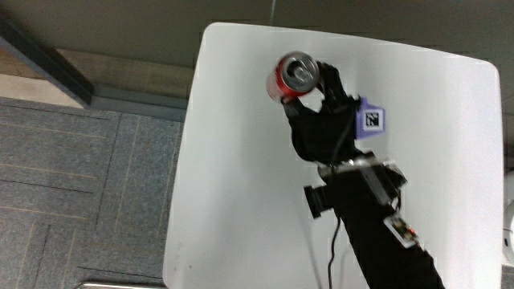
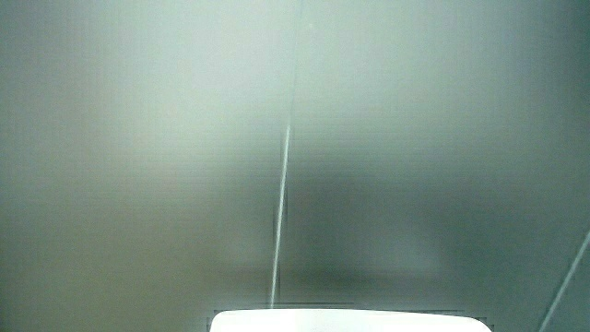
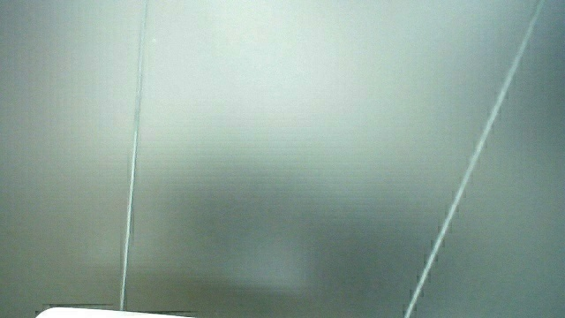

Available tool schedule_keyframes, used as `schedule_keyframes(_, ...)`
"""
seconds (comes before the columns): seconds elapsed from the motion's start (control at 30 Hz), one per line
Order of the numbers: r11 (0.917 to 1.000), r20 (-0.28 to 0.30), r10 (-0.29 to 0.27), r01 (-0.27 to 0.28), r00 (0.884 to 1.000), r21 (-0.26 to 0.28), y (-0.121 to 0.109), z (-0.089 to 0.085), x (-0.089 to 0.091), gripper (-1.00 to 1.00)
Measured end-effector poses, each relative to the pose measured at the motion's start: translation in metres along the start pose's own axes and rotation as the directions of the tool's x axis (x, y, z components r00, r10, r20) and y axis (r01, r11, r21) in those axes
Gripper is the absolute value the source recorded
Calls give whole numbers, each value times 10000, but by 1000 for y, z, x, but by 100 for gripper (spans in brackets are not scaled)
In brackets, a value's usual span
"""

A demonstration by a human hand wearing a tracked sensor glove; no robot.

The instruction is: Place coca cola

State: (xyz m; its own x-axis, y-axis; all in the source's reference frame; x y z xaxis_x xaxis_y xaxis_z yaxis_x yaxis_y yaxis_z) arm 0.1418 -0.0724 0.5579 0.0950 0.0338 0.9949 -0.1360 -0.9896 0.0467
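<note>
1. The forearm [image 1: 377,233] reaches over the white surface [image 1: 233,177] from the person's side
2. The hands [image 1: 325,120] grip the coca cola can [image 1: 293,78], fingers wrapped round its side
3. The can stands upright toward the surface's edge farthest from the person; whether it rests there is unclear, and release seems left
4. Both side views show only a pale wall

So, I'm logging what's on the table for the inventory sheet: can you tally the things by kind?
Side views show only a pale wall; counted from the main view.
Red cola can, gripped by the hand: 1
White table: 1
Total: 2
</note>
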Motion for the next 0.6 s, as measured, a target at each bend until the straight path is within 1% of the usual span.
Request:
schedule_keyframes(0.03, 9999, 204, 137, -137, 9997, 7, 2, -1, 2, 0)
schedule_keyframes(0.07, 10000, 443, -42, 44, 9990, -43, 3, -3, -2, 0)
schedule_keyframes(0.1, 9998, 464, 168, -166, 9988, -60, 5, -4, -1, 0)
schedule_keyframes(0.13, 10000, 733, 4, -1, 9973, -39, 6, -4, -1, 0)
schedule_keyframes(0.17, 9998, 476, 169, -166, 9987, -66, 7, -5, 0, 0)
schedule_keyframes(0.2, 9999, 582, -113, 118, 9982, -82, 8, -6, 0, 0)
schedule_keyframes(0.27, 9999, 545, -49, 56, 9985, -139, 9, -6, 2, 0)
schedule_keyframes(0.3, 9993, 756, -354, 364, 9965, -125, 10, -6, 6, 0)
schedule_keyframes(0.33, 9994, 466, -300, 307, 9985, -143, 10, -6, 5, 0)
schedule_keyframes(0.37, 9989, 456, -453, 459, 9979, -129, 9, -6, 5, 0)
schedule_keyframes(0.4, 9979, 643, -648, 651, 9958, -25, 9, -5, 9, 0)
schedule_keyframes(0.47, 9966, 406, -823, 825, 9958, -34, 7, -4, 8, 0)
schedule_keyframes(0.5, 9960, 720, -891, 890, 9934, 51, 7, -2, 15, 0)
schedule_keyframes(0.6, 9956, 742, -934, 924, 9929, 167, 4, -2, 18, 0)
